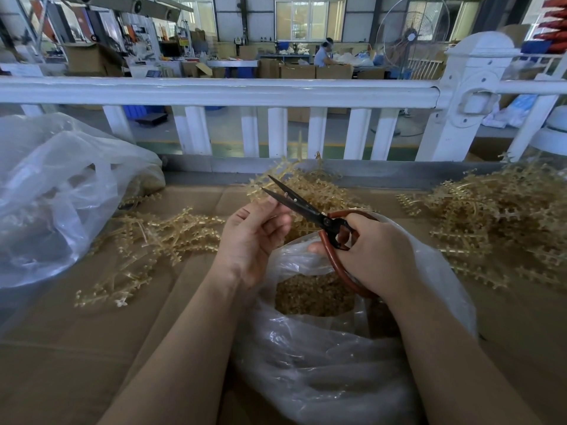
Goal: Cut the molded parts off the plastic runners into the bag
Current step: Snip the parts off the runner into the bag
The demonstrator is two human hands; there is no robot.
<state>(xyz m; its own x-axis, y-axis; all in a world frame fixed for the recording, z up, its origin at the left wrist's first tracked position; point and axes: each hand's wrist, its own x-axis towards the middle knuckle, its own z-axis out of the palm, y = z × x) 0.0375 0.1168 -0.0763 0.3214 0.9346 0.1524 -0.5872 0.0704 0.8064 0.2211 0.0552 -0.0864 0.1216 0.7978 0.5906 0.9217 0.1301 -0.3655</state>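
Right hand [377,256] grips the red handles of the scissors [306,210], blades parted. Left hand [254,234] pinches something small just beside the lower blade; what it holds cannot be made out. Both work directly above the open bag [322,348], evidently so severed parts drop in; cut pieces already lie inside. Runners [497,222] are heaped at the worktop's [76,348] far edge and right side, within reach.

My black-bladed scissors with red-brown loop handles [310,210] gape open above my clear plastic bag [322,363] of small amber cut parts [313,294]; tan branching plastic runners [153,237] lie heaped around
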